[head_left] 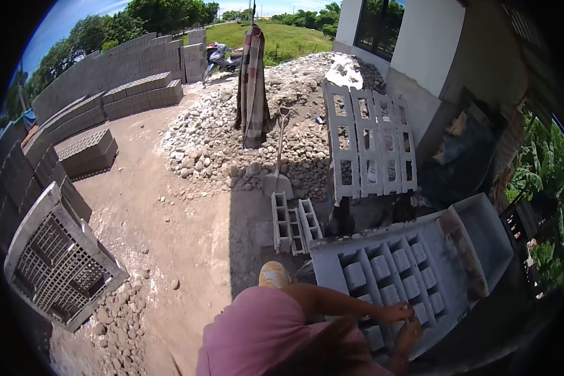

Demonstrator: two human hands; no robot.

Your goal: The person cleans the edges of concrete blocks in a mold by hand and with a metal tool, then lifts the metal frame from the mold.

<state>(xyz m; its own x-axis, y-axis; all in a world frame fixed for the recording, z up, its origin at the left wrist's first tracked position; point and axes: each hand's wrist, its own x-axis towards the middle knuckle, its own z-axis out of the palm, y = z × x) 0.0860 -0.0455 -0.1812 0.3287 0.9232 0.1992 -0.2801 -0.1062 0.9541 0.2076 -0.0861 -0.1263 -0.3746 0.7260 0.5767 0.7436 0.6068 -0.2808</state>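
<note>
Both hands meet over a grey block-shaped mold with rows of rounded grey cores inside. My left hand reaches in from the left, its fingers closed near a core. Just below and to the right, my right hand is closed too, its fingers close to those of my left hand. A small pale spot shows between the fingertips, too small to make out. A grey tray adjoins the mold's right side, with a brown, rusty-looking strip between them.
Hollow blocks stand just beyond the mold. A shovel rests against a gravel pile. Slatted grey panels lean at the back right. A latticed frame lies left, stacked blocks behind, and a cloth hangs ahead.
</note>
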